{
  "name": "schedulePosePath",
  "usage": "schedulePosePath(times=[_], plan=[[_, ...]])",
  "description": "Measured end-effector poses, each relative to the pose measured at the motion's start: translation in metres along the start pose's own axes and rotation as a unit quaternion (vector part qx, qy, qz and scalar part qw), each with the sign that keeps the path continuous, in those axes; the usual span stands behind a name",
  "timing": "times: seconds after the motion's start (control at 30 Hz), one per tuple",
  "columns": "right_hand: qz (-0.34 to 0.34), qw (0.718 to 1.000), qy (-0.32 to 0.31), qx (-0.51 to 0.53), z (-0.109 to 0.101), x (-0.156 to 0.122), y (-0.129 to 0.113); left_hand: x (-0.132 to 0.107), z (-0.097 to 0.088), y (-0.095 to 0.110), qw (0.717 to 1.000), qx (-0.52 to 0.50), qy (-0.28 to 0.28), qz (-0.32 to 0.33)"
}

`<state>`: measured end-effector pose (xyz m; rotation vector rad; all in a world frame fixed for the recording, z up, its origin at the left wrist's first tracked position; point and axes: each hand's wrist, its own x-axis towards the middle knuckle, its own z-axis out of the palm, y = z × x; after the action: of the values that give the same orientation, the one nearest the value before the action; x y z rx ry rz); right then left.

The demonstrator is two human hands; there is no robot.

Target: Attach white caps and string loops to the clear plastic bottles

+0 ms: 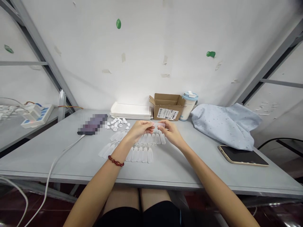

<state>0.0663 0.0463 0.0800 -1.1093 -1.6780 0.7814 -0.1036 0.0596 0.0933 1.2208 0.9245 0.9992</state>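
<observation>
Above the middle of the table, my left hand [141,128] and my right hand [170,130] meet, fingers closed on opposite ends of a small translucent plastic sleeve [161,125]. My fingertips cover part of it. Just below my hands lie rows of similar frosted plastic sleeves [140,155], tapered and flat-looking, with thin pale cords at their upper ends. My left forearm hides some of them. Beyond my left hand is a loose pile of small white plastic caps [115,128].
A stack of white sheets or trays [131,111], an open cardboard box [168,108] and a lidded cup [188,107] stand along the wall. Pale blue cloth [222,121] and a phone [243,156] lie right. A blurred-out device [93,124] with a white cable lies left.
</observation>
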Motion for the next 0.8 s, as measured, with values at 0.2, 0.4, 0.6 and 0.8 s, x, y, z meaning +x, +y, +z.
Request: schedulePosePath(times=[0.2,0.4,0.6,0.8], plan=[[-0.019,1.000,0.018,0.003,0.0011,-0.0016,0.0020,-0.0012,-0.0016,-0.0008,0.999,0.011,-0.028,-0.021],[-0.003,0.998,0.016,0.056,0.0021,-0.0019,-0.0021,-0.0014,0.0000,-0.0019,0.998,0.054,-0.026,0.021],[0.048,0.991,0.008,0.122,0.0013,-0.0007,-0.0010,-0.0004,0.0010,-0.0029,0.979,0.164,-0.023,0.122],[0.081,0.982,0.005,0.172,0.0018,-0.0002,-0.0005,-0.0020,0.0050,-0.0015,0.973,0.180,-0.017,0.147]])
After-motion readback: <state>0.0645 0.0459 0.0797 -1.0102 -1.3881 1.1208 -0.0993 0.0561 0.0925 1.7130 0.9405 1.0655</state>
